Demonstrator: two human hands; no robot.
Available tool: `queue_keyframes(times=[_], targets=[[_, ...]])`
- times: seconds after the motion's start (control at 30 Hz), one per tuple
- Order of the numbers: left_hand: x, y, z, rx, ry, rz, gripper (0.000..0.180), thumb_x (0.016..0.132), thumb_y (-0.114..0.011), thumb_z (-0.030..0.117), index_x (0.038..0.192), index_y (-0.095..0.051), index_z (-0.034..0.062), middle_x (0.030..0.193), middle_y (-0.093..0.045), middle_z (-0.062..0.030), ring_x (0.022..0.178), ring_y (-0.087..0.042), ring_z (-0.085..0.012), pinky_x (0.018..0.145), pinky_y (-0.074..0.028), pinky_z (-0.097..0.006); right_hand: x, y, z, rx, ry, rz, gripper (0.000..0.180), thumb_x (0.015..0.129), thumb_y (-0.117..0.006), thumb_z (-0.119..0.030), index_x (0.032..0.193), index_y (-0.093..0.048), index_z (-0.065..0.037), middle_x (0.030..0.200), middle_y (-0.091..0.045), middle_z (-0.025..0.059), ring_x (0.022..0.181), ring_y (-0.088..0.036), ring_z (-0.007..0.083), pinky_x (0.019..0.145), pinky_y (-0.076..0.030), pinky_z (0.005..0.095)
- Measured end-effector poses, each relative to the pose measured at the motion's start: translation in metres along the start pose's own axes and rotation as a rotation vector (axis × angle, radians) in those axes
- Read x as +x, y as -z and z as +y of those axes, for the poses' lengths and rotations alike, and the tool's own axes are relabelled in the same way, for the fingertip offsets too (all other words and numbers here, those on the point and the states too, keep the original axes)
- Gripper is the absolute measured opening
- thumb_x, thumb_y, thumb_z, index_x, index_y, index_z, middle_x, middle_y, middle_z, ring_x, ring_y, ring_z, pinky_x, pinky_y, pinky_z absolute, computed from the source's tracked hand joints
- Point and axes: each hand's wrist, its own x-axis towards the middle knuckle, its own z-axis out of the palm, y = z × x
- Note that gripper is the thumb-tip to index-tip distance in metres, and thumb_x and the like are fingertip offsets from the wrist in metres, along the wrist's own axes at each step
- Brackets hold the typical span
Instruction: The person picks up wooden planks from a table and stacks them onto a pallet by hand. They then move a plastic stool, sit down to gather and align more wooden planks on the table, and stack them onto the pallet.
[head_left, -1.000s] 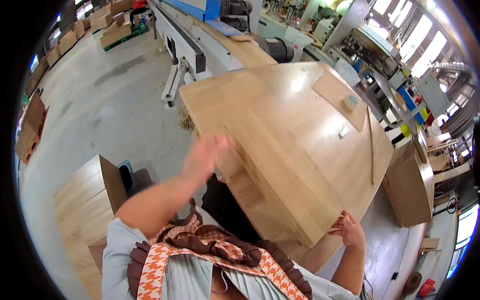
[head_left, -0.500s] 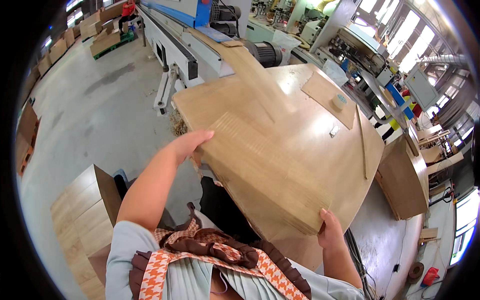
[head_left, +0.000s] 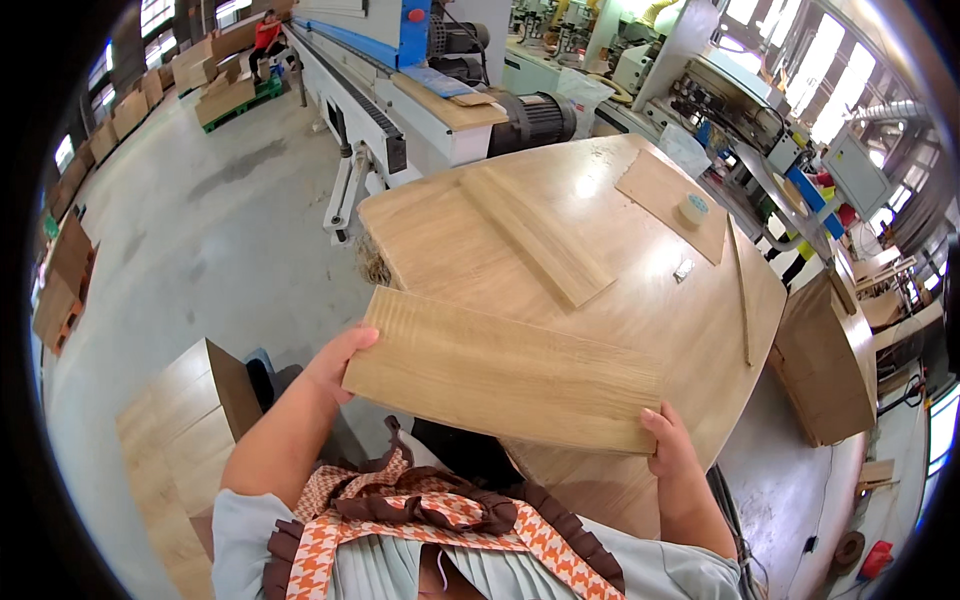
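Between my two hands I hold a light wooden board (head_left: 500, 375), tilted, in front of my body and over the near edge of the table. My left hand (head_left: 340, 362) grips its left end, thumb on the upper face. At the opposite end my right hand (head_left: 668, 440) is closed on the corner, thumb on top; its fingers underneath are hidden. Beyond it, a second wooden board (head_left: 540, 235) lies flat on the wood-topped table (head_left: 690, 320).
On the table's far right are a thin panel (head_left: 650, 190) with a tape roll (head_left: 692, 208) and a narrow strip (head_left: 741, 290). A long machine (head_left: 370, 110) with a motor (head_left: 535, 122) stands behind. Stacked panels (head_left: 180, 430) sit at lower left. A person in red (head_left: 268, 40) is far off.
The held board has come nearer to me and turned so its broad face shows. The second board, blurred near the machine before, now lies still on the table.
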Motion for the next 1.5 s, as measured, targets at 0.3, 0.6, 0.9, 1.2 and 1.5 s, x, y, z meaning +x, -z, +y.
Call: queue_keyframes(times=[0.3,0.6,0.9,1.2,1.5], targets=[[0.04,-0.042,-0.005,0.519,-0.718,-0.423,0.114,0.05,-0.078,0.013,0.139,-0.006,0.0045,0.138,-0.025,-0.0104,0.128,-0.023,-0.0225,0.102,-0.017,-0.033,0.014,0.048,-0.007,0.062,0.55,-0.161,0.095,0.056,-0.068,0.005,0.137,-0.021,-0.007,0.128,-0.04,0.0083,0.119,-0.037,0.0227,0.096,-0.034,0.0319],[0.041,-0.044,-0.04,0.572,-0.641,-0.382,0.123,0.05,-0.08,0.017,0.139,0.004,0.0058,0.141,-0.02,-0.0114,0.131,-0.018,-0.0227,0.104,-0.013,-0.035,0.055,0.081,-0.029,0.119,0.624,-0.042,0.08,0.082,-0.031,-0.064,0.139,-0.016,-0.01,0.142,-0.022,0.0097,0.133,-0.014,0.0185,0.104,-0.02,0.0331],[0.047,-0.038,-0.054,0.598,-0.672,-0.367,0.124,0.054,-0.082,0.024,0.138,0.007,0.0027,0.143,-0.015,-0.0123,0.132,-0.013,-0.0234,0.105,-0.012,-0.037,0.106,0.092,-0.026,0.248,0.356,-0.188,0.074,0.083,-0.032,-0.063,0.131,-0.033,-0.007,0.123,-0.045,0.007,0.113,-0.042,0.018,0.088,-0.038,0.0292],[0.058,-0.025,-0.065,0.607,-0.558,-0.291,0.118,0.054,-0.081,0.019,0.138,0.001,0.0003,0.142,-0.016,-0.0112,0.131,-0.013,-0.0216,0.105,-0.013,-0.036,0.015,0.092,0.027,0.456,0.429,0.018,0.067,0.087,-0.032,-0.057,0.13,-0.035,-0.006,0.128,-0.044,0.0085,0.116,-0.042,0.0252,0.096,-0.035,0.038],[0.068,-0.026,-0.077,0.509,-0.426,-0.352,0.099,0.059,-0.077,0.01,0.136,-0.015,-0.0002,0.135,-0.031,-0.0095,0.125,-0.025,-0.0196,0.102,-0.022,-0.035,0.006,0.091,0.014,0.401,0.424,-0.104,0.074,0.083,-0.04,-0.059,0.133,-0.029,-0.006,0.133,-0.038,0.0074,0.12,-0.038,0.0242,0.098,-0.034,0.0374]])
